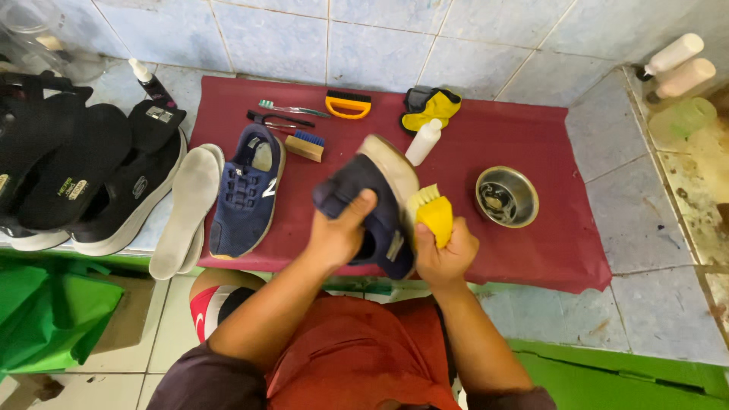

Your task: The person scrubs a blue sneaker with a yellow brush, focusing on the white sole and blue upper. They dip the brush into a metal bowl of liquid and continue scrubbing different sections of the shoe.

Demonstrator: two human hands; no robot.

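From the head view, a navy shoe point(377, 209) is held up over the red mat point(547, 152), tipped on its side so the pale sole edge is turned toward the brush. The left hand point(338, 231) is wrapped around the upper, thumb pressed on top, so the grip is closed tight on the shoe, probably to keep it from twisting. A yellow brush point(434, 212) is clamped in the right hand point(444, 254), bristles set against the sole.

Around the mat: the matching shoe point(247, 190) is laid flat near its left end, with white insoles point(186, 209) just off that edge, presumably pulled out to be kept separate. A steel bowl point(506, 196) is parked toward the right end, close to the brush hand. A small white bottle point(423, 141), a wooden brush point(305, 144), a toothbrush point(292, 108) and an orange-handled brush point(348, 105) are lined up along the far edge.

The held shoe is blurred, so its details can't be made out. The bowl's contents can't be told. Black sandals point(68, 167) left of the mat are cut off by the frame.
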